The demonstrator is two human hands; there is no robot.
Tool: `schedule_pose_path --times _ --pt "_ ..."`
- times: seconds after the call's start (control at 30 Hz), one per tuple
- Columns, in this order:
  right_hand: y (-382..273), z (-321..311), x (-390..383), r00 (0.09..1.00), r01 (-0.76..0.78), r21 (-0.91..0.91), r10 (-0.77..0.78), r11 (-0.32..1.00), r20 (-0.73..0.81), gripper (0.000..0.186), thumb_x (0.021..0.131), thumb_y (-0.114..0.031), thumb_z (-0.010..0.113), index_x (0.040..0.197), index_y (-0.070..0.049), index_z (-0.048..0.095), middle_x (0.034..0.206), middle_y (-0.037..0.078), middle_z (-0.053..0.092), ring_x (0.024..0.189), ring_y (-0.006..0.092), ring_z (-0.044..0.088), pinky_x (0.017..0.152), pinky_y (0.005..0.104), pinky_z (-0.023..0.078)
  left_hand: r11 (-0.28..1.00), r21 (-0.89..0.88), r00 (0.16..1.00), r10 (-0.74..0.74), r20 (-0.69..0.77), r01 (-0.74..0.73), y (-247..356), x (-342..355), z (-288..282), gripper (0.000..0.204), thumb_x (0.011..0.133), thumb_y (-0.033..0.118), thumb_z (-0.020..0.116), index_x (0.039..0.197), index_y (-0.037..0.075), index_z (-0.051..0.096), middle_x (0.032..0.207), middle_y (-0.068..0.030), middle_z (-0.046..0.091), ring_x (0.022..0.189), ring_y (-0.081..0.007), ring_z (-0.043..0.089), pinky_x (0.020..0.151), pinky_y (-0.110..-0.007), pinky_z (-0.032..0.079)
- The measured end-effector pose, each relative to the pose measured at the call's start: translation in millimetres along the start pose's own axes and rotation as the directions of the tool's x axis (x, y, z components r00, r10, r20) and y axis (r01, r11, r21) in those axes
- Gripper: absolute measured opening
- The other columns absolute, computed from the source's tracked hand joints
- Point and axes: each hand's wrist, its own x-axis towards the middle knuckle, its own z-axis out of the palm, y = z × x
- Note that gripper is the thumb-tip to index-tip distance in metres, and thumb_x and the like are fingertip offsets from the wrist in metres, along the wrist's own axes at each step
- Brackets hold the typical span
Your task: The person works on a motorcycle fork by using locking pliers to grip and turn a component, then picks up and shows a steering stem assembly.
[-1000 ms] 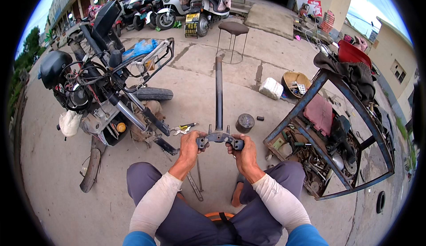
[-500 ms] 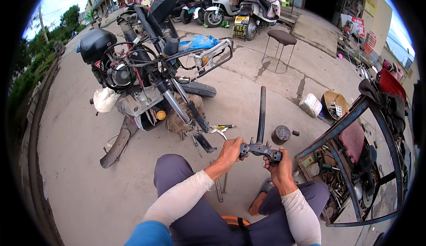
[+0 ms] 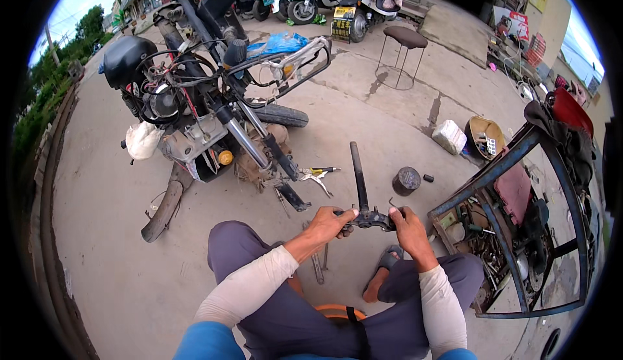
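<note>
Stripped motorcycle (image 3: pixel 207 107) at 10 o'clock on the concrete floor (image 3: pixel 363 120); blue frame (image 3: pixel 513 159) at 3 o'clock; fork stem (image 3: pixel 359 178) at centre, pointing to 12; left hand (image 3: pixel 328 224) and right hand (image 3: pixel 407 225) each closed around one end of its bracket (image 3: pixel 368 218).

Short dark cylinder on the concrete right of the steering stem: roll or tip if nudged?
The short dark cylinder stands on its flat end and looks squat, so it probably slides rather than tips. Knocked onto its side, it would likely roll on the smooth concrete floor. It looks like solid metal, so probably heavy for its size and stiff.
</note>
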Motion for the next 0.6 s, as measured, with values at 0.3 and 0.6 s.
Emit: schedule_pose_path --times 0.3,0.6 --pt "-31 -29 -19 0.991 0.127 -0.084 -0.129 0.988 -0.019 0.043 0.093 -0.035 0.062 0.114 0.003 0.063 0.101 0.020 0.064 0.092 0.0381 0.064 0.082 0.0464 0.050 0.897 0.414 0.988 -0.149 -0.042 0.153 -109 35 36 0.045 0.095 0.037 0.065 0.083 -0.007 0.065 0.069 -0.0105 0.063 0.059 -0.0175 0.058 0.058 -0.035 0.048" --pt "-23 -5 -17 0.941 0.338 -0.352 -0.307 0.873 0.142 0.032 0.087 -0.029 0.067 0.098 0.002 0.064 0.097 0.018 0.067 0.092 0.0352 0.067 0.079 0.0466 0.054 0.673 0.698 0.968 -0.206 -0.141 0.245 -177 68 28 0.057 0.088 0.041 0.069 0.113 -0.009 0.058 0.109 -0.0285 0.066 0.110 -0.0412 0.063 0.093 -0.045 0.048"
